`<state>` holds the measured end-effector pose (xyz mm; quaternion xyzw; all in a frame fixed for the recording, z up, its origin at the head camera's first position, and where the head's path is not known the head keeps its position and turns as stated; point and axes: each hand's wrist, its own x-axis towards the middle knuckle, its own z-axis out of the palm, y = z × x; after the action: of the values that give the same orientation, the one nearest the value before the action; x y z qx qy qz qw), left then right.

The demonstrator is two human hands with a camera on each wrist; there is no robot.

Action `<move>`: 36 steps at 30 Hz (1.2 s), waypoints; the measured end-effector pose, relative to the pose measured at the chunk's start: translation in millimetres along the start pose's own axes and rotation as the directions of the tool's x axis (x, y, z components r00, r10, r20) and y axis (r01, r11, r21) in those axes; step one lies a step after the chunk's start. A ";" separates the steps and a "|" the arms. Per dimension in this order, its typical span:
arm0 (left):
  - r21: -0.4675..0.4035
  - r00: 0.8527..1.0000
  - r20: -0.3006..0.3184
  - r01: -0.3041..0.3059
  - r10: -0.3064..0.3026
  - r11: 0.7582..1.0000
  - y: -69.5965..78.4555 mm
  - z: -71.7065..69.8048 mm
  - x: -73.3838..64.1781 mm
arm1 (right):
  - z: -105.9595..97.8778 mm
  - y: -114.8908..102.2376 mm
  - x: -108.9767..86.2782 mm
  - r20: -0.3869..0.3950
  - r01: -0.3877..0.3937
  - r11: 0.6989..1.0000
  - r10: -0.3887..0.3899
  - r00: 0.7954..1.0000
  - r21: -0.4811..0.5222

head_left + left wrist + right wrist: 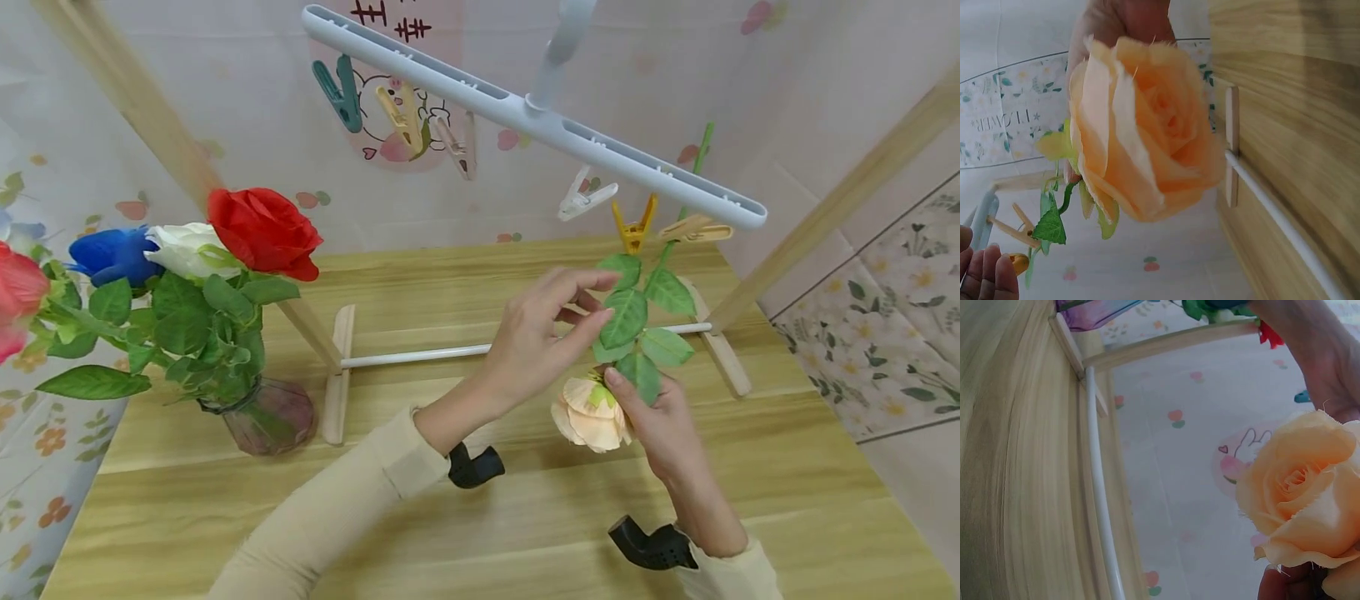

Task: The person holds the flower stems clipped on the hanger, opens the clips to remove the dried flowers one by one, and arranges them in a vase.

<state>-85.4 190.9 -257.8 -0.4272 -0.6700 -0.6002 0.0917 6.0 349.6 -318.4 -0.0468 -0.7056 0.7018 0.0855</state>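
A peach artificial rose [596,417] hangs head down, its green stem running up to a beige clothespin [696,228] under the white hanger [517,112]. My right hand [660,417] pinches the stem just above the bloom, thumb in front; the other fingers are partly hidden behind leaves. Beside the rose's green leaves [628,317], my left hand [543,329] has bent, spread fingers, with thumb and fingertips right at a leaf edge. In the left wrist view, those left fingers [988,275] show near the yellow clothespin [1019,262]. The bloom fills much of both wrist views.
More clothespins, teal [341,93], cream [402,119] and white [585,196] among them, hang from the hanger. A glass vase [273,417] with a red rose [264,233] and other roses stands left. A wooden frame with a white crossbar [412,357] stands on the table [480,533].
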 end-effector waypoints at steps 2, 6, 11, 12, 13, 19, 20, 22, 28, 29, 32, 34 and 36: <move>0.008 1.000 -0.009 -0.009 0.009 1.000 -1.6 3.5 7.2 | 0.8 -0.3 -0.5 0.008 0.002 1.000 -0.002 1.000 0.002; 0.020 1.000 -0.028 -0.003 0.004 1.000 -4.9 8.1 16.1 | 2.1 -0.6 -2.2 0.024 0.009 1.000 -0.009 1.000 0.004; 0.030 0.999 -0.038 0.004 -0.003 1.000 -7.9 11.8 20.1 | 3.4 0.3 -3.8 0.044 0.019 1.000 -0.019 0.999 0.005; 0.035 0.999 -0.040 0.001 0.000 0.999 -8.6 12.5 20.7 | 3.5 0.4 -4.0 0.047 0.018 1.000 -0.018 0.999 0.005; 0.040 0.999 -0.042 0.000 0.001 0.999 -9.3 13.2 21.3 | 3.5 0.4 -4.2 0.050 0.017 1.000 -0.017 0.999 0.004; 0.061 0.999 -0.046 0.020 -0.017 0.998 -13.6 15.9 24.7 | 3.0 -1.0 -5.3 0.063 0.021 1.000 -0.021 0.998 -0.010; 0.067 0.999 -0.047 0.021 -0.018 0.998 -14.1 16.1 25.2 | 3.1 -1.2 -5.3 0.063 0.025 1.000 -0.024 0.998 -0.014; 0.074 0.999 -0.050 0.017 -0.014 0.997 -14.4 16.4 26.3 | 3.3 -1.7 -5.3 0.065 0.032 0.999 -0.031 0.997 -0.018; 0.086 0.999 -0.050 -0.006 0.011 0.996 -14.9 17.8 28.4 | 4.4 -2.6 -5.6 0.073 0.056 0.998 -0.054 0.996 -0.025; 0.090 0.999 -0.050 -0.010 0.014 0.996 -14.9 18.1 28.5 | 4.6 -2.8 -5.8 0.073 0.059 0.998 -0.057 0.996 -0.028; 0.094 0.998 -0.059 -0.022 0.027 0.995 -14.2 19.2 29.5 | 4.6 -3.5 -6.1 0.073 0.063 0.997 -0.060 0.996 -0.045; 0.099 0.997 -0.066 -0.028 0.035 0.995 -13.4 20.0 30.2 | 4.5 -4.0 -6.0 0.071 0.064 0.996 -0.060 0.996 -0.054; 0.113 0.996 -0.067 -0.043 0.051 0.993 -12.5 20.9 31.2 | 4.4 -4.1 -6.1 0.072 0.068 0.996 -0.063 0.995 -0.064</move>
<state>-105.0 224.9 -252.6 -0.4158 -0.6885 -0.5742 0.1527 11.5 344.1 -314.7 -0.0020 -0.7323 0.6760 0.0823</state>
